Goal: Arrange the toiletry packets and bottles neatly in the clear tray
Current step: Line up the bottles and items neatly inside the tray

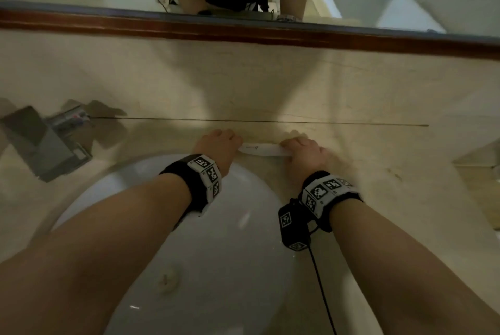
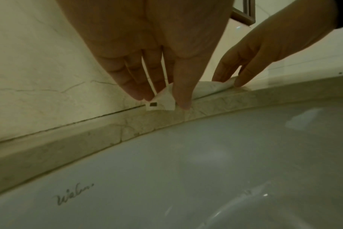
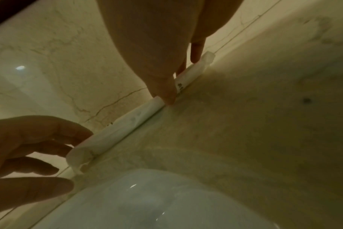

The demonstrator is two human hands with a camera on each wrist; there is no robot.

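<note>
The long thin white paper packet [image 1: 262,149] lies on the pale marble surface [image 1: 378,145], right against the back wall and just behind the round white sink [image 1: 243,226]. The left hand [image 1: 220,142] pinches one end with its fingertips, and the right hand [image 1: 304,149] pinches the other end. This looks like the pick-up step. Next, both hands need to lift it away from the wall. No clear tray shows. The wall is tight behind; the sink drops off in front.

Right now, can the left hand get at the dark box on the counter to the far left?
Probably not at once: the left hand pinches one end of the white packet, the right hand the other. Nothing blocks the dark box.
</note>
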